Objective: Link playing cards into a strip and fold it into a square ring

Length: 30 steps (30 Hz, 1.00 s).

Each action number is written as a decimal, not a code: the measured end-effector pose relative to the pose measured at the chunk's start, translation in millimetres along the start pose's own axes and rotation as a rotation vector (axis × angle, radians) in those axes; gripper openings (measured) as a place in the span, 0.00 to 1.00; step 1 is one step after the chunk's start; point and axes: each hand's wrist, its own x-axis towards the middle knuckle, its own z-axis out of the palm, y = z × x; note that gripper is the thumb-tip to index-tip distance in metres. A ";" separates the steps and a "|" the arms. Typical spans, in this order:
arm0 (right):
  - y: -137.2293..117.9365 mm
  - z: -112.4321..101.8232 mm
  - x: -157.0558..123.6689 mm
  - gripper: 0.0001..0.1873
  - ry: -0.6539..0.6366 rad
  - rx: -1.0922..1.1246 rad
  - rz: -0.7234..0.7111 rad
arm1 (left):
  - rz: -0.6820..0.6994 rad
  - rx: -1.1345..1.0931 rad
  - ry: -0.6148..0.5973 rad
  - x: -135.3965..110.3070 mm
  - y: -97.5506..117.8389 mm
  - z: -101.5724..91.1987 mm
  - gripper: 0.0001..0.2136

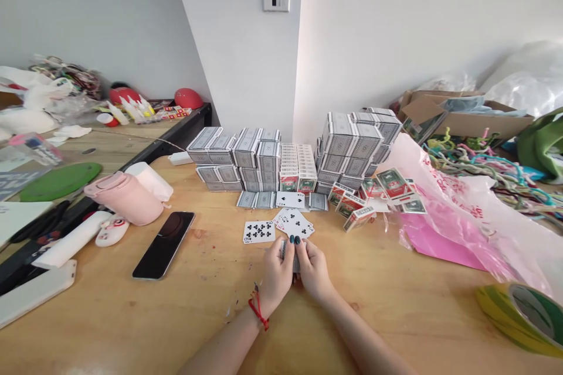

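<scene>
Near the middle of the table, my left hand (278, 267) and my right hand (313, 268) are closed together around a small deck of playing cards (297, 265). Both thumbs lie side by side on top, and the fingers hide much of the deck. Just beyond my fingertips, several face-up cards (294, 223) are fanned over each other. Left of them a nine of clubs (259, 231) lies face up. Behind, a two of spades (290, 200) rests in a row of face-down cards (257, 200).
Stacked grey-backed decks (215, 149) and a taller stack (352, 143) flank rows of card boxes (298, 167). Loose card boxes (352, 206) lie to the right, beside pink-white plastic (444, 211). A phone (164, 245), pink cup (125, 196) and yellow tape roll (521, 313) are also here.
</scene>
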 end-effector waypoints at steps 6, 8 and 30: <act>2.0 -1.2 -0.5 0.20 0.144 -0.326 -0.158 | 0.124 0.197 0.047 2.1 2.7 -2.0 0.16; 4.3 -0.7 -1.1 0.19 0.194 -0.414 -0.193 | 0.154 0.266 0.053 2.4 2.9 -2.6 0.17; 1.2 2.7 -1.1 0.21 0.143 0.076 -0.070 | -0.280 -0.385 -0.069 9.7 5.4 0.0 0.20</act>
